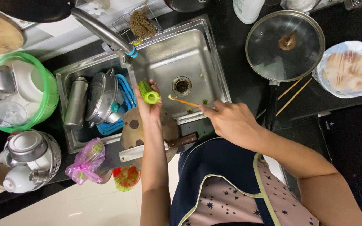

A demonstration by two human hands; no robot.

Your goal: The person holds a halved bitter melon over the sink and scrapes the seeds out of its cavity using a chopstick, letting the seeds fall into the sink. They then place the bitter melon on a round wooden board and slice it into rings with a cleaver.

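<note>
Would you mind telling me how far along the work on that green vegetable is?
Done: green bits already lie in the sink. In hand: the left hand holds the hollowed green vegetable while the right hand pokes a chopstick toward it. Left: the cleaver lies unused on the cutting board.

Sink (189, 54) at centre, tap (101, 31) behind it to the left. Left basin (70, 83) holds pots and a flask (75, 109). Chopping board (149, 132) with cleaver (156, 147) lies on the sink's near rim. Lidded pan (285, 45) and chopsticks (292, 93) lie on the worktop (239, 71) to the right.
</note>
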